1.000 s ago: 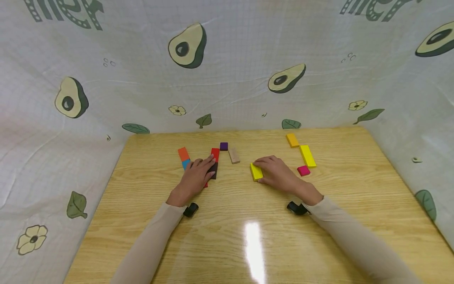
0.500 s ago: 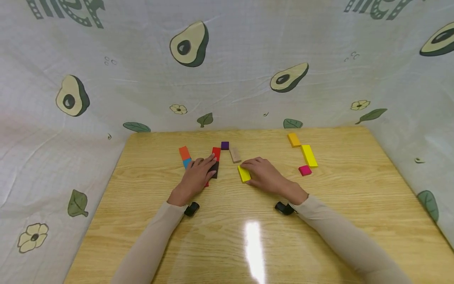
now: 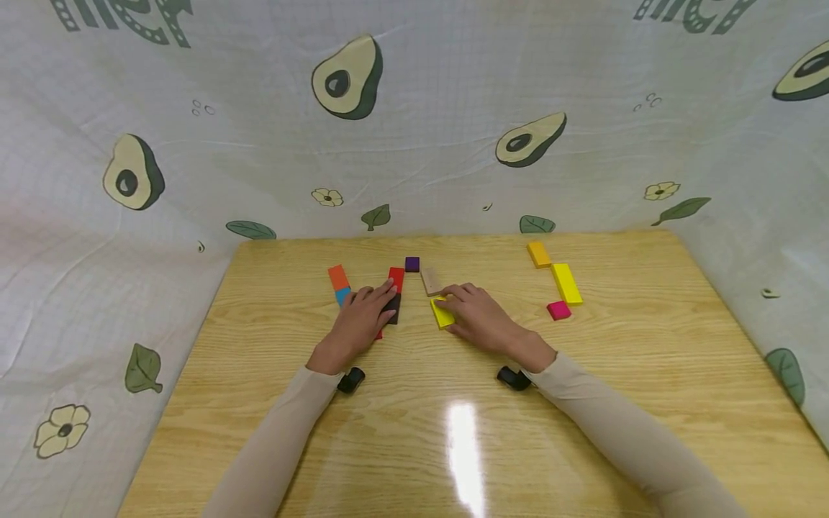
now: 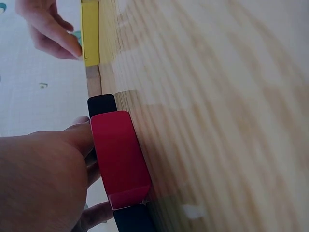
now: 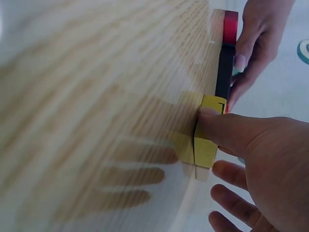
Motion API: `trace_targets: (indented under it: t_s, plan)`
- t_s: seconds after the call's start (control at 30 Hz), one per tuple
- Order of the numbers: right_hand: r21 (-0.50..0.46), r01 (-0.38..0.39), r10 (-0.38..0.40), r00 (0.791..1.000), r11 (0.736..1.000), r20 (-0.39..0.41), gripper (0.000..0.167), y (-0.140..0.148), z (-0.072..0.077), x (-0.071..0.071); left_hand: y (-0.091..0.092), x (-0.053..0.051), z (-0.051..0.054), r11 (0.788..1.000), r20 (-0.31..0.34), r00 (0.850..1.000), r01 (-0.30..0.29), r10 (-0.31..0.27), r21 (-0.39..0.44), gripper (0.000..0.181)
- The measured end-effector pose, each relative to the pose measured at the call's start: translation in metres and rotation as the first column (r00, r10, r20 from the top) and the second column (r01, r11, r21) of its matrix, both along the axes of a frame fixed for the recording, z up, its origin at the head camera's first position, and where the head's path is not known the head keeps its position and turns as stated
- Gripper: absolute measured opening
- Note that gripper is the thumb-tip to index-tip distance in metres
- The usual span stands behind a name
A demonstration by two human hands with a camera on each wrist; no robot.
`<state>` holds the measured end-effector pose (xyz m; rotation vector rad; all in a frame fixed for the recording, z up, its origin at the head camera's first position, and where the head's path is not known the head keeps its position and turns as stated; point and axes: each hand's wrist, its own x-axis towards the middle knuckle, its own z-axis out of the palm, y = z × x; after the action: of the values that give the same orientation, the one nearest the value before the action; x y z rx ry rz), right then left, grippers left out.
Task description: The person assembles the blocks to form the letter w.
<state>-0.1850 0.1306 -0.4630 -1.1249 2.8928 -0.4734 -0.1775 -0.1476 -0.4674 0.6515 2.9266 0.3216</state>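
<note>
My right hand [image 3: 479, 316] pinches a yellow block [image 3: 442, 314] between thumb and fingers at mid-table; in the right wrist view the thumb lies on the yellow block's [image 5: 206, 150] near side. Just beyond it lies a plain wooden block [image 3: 430, 281], touching or nearly so. My left hand [image 3: 356, 320] rests over a group of blocks, its fingers reaching onto a red block [image 3: 396, 278] and a black block [image 3: 392, 309]. An orange block [image 3: 338, 276] and a blue block [image 3: 343, 296] show beside it. Another red block [image 4: 120, 159] fronts the left hand in the left wrist view.
A small purple block [image 3: 412, 264] sits behind the wooden one. To the right lie an orange-yellow block [image 3: 539, 255], a long yellow block [image 3: 566, 283] and a pink block [image 3: 559, 310]. A printed cloth [image 3: 440, 129] hangs behind the wooden table [image 3: 401, 446].
The right hand has slid the yellow block leftward, then slightly away, up to the near end of the wooden block. The left hand has stayed on its blocks.
</note>
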Motion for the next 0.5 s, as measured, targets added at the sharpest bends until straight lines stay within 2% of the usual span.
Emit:
trace_targets:
  t_s: [0.5]
  plan:
    - [-0.027,0.006,-0.007,0.999,1.000,-0.034,0.049,-0.0057,-0.0037,-0.0038,-0.0003,-0.0008,0.0011,1.000,0.000,1.000,0.002,-0.002,0.001,0.054]
